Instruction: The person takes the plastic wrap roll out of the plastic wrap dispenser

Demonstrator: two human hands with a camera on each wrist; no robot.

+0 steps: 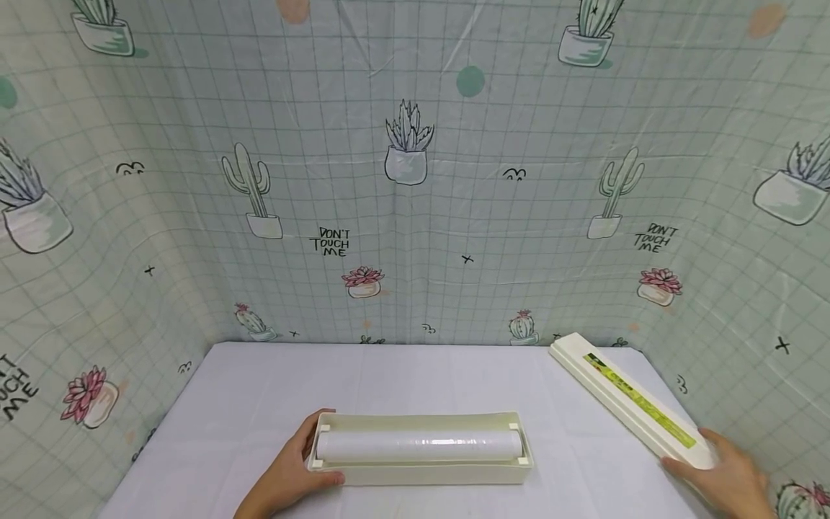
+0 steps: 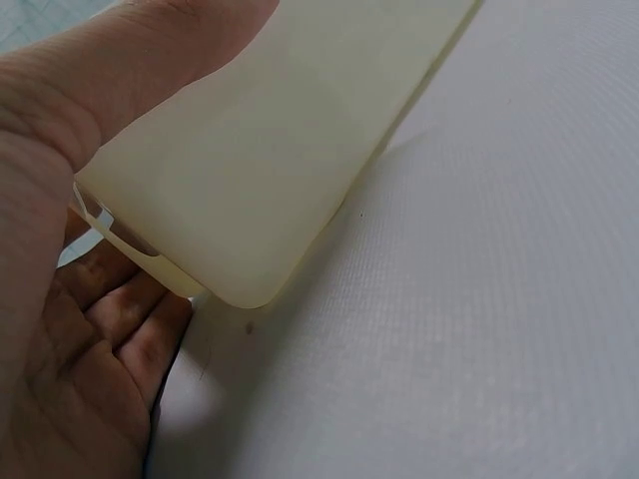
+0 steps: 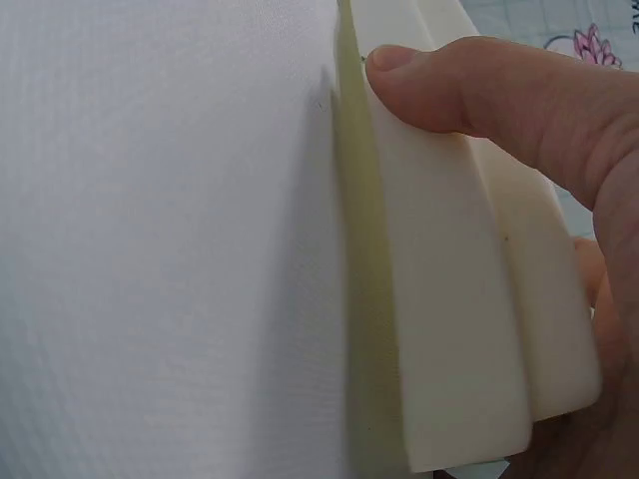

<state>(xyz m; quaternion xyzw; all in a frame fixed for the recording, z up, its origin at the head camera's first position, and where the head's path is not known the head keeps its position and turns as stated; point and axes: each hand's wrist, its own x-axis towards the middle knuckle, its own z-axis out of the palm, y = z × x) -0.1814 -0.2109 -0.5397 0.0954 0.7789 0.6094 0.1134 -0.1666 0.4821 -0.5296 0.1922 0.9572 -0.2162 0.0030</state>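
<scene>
A long cream plastic box stands uncovered at the front middle of the table, with a roll of clear-looking cling film lying lengthwise inside. My left hand grips its left end, thumb on the near wall and fingers round the far corner; the left wrist view shows the thumb on the box's wall. At the right, my right hand holds the near end of a long cream lid with a yellow-green label strip. In the right wrist view, the thumb presses one side of the lid, other fingers mostly hidden.
A white cloth covers the table. Behind and on both sides rises a pale green gridded curtain printed with cacti. The lid slants toward the table's back right corner.
</scene>
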